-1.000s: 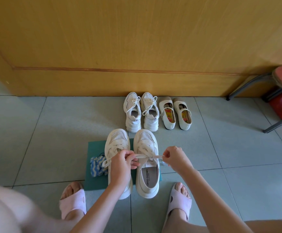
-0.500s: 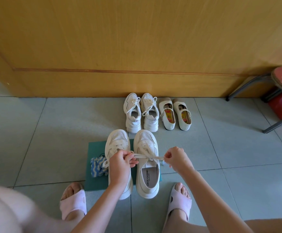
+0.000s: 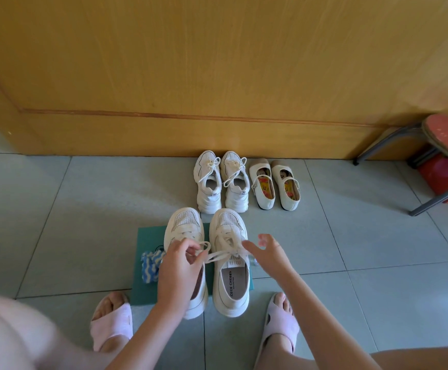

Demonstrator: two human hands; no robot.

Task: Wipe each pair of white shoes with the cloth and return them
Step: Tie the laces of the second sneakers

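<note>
Pinching lace (image 3: 217, 256) of near white sneakers (image 3: 229, 287) w/ L hand (image 3: 180, 265), fingers curled round loop. R hand (image 3: 269, 252) spread, loose, gripping nothing; index tip at knot, contact unclear. Near pair btwn hands on green mat (image 3: 148, 236), L hand over left shoe. Blue-white cloth (image 3: 150, 266) just left of L hand, apart from it. Beyond hands, by door (image 3: 217, 76): 2nd sneaker pair (image 3: 209, 188), strap flats (image 3: 263, 201) to its right.

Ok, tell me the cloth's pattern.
The cloth has blue and white wavy stripes, seen in the head view.
</note>
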